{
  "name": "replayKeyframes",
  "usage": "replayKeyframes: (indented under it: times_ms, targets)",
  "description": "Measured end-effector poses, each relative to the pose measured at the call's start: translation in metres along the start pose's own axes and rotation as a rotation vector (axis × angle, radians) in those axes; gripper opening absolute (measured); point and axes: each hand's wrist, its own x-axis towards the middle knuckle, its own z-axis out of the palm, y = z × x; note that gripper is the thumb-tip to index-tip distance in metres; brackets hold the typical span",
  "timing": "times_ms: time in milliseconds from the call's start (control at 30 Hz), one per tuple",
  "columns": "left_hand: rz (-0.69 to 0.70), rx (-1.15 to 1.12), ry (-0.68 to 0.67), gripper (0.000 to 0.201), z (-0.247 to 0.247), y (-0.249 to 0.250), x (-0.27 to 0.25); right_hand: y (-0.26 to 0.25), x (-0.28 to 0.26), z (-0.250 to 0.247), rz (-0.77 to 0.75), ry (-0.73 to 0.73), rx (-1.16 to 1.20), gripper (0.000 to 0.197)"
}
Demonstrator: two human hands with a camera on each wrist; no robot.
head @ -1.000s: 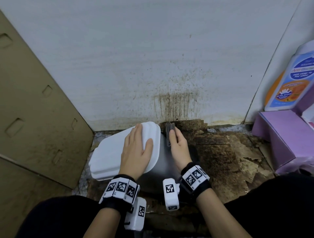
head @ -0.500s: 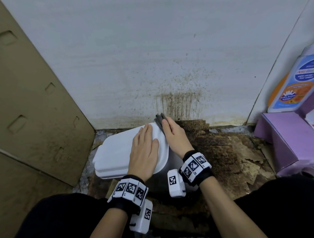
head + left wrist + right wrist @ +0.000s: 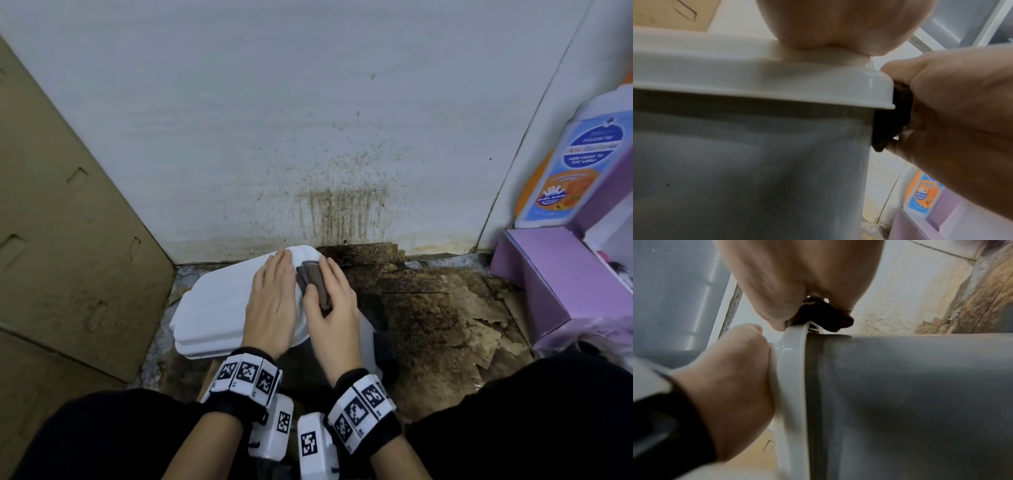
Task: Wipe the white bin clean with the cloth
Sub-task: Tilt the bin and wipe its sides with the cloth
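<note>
The white bin (image 3: pixel 219 308) stands on the floor against the wall, lid closed, its greyish body (image 3: pixel 735 162) below the lid rim (image 3: pixel 793 369). My left hand (image 3: pixel 274 294) lies flat on the lid with fingers straight, and its palm (image 3: pixel 838 24) rests on top. My right hand (image 3: pixel 329 298) grips a folded dark grey cloth (image 3: pixel 313 284) between thumb and fingers. It presses the cloth (image 3: pixel 898 116) against the lid's right edge, where the cloth (image 3: pixel 830 318) bunches over the rim.
A large brown cardboard sheet (image 3: pixel 68 240) leans at the left. The white wall (image 3: pixel 342 212) behind carries brown drip stains. Torn, stained cardboard (image 3: pixel 428 308) covers the floor to the right. A purple box (image 3: pixel 555 284) and an orange-and-blue bottle (image 3: pixel 575 164) stand at far right.
My right hand has brought the cloth up from the bin's right side to the lid's far corner, then back along the lid's right edge. The left hand stays flat on the lid.
</note>
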Motion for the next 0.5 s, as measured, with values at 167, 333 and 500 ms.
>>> replayKeyframes:
  times_ms: [167,333,500]
  targets:
    - [-0.180,-0.270,-0.016,0.082,-0.008,0.013,-0.002,-0.004,-0.015,-0.002,0.014,0.058,-0.007,0.050]
    - [-0.316,-0.569,-0.029,0.049,-0.009,0.023,-0.001,-0.004,-0.018,-0.009,0.045,0.046,0.010,0.051]
    - [-0.322,-0.897,0.041,0.038,-0.013,0.016,0.000,-0.004,-0.013,-0.026,0.086,-0.004,-0.001,0.050]
